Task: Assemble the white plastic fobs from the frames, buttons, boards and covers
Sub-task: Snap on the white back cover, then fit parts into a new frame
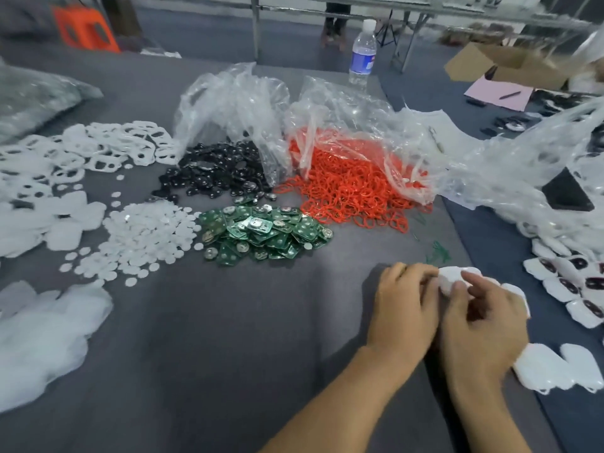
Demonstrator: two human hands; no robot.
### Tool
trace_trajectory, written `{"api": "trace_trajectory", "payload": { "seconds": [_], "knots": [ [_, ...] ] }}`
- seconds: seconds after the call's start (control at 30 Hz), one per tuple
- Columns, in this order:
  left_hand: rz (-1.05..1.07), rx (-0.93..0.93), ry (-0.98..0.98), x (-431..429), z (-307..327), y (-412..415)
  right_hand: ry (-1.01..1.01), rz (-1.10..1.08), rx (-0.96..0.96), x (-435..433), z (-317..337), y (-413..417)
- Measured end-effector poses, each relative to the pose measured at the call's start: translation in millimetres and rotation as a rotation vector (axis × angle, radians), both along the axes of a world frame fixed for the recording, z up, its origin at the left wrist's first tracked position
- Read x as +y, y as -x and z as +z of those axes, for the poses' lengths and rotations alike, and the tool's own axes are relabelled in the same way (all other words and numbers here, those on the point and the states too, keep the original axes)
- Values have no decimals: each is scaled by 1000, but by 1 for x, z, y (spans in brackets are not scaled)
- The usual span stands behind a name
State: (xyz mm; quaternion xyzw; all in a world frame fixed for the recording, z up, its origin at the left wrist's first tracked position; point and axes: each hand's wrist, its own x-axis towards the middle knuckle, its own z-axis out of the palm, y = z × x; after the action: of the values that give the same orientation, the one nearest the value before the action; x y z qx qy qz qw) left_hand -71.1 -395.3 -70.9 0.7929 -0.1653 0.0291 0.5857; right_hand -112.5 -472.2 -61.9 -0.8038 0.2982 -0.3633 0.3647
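White fob is half hidden by the right hand.

Left hand, right hand: both bare; forearms bare to frame edge.

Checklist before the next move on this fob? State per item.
1. Fob gripped by left hand and right hand: ok.
2. Fob snapped fully closed: cannot tell, fingers cover it and it is blurred.
3. Boards pile stocked, bare table between it and the hands: ok.
4. Frames pile stocked: ok.
5. Row of fobs at the right kept apart from the parts piles: ok.
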Motion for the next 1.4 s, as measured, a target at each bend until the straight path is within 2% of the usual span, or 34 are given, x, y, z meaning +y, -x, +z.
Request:
{"api": "trace_trajectory", "payload": {
  "seconds": [0.07, 0.13, 0.27, 0.4, 0.5, 0.67, 0.83, 0.93, 1.13, 1.2, 1.23, 1.3, 1.4],
  "knots": [
    [53, 3, 82, 28, 5, 6, 44, 129, -11, 30, 2, 2],
    [162, -37, 77, 66, 8, 9, -10, 243, -16, 65, 3, -1],
    [317, -64, -41, 161, 23, 5, -183, 506, 12, 148, 11, -22],
    [508, -42, -241, 250, 43, -15, -192, 786, 81, 229, 25, -62],
    [635, -13, -302, 303, 55, -46, -106, 932, 126, 288, 38, -102],
    [790, 16, -425, 373, 62, -127, 62, 1006, 241, 367, 44, -190],
    [777, 101, -634, 428, 49, -219, 513, 1011, 321, 421, 39, -288],
    [733, 155, -741, 446, 38, -256, 633, 1020, 345, 441, 31, -330],
    [747, 104, -552, 456, 19, -278, 693, 982, 319, 455, 17, -354],
    [728, 90, -596, 461, 19, -271, 712, 998, 288, 451, 20, -347],
    [735, 65, -596, 463, 22, -268, 659, 1025, 254, 447, 25, -342],
    [749, -18, -462, 464, 36, -256, 490, 1054, 159, 435, 40, -325],
    [628, -27, -39, 451, 66, -210, 114, 1006, 85, 402, 66, -272]
  ]
}}
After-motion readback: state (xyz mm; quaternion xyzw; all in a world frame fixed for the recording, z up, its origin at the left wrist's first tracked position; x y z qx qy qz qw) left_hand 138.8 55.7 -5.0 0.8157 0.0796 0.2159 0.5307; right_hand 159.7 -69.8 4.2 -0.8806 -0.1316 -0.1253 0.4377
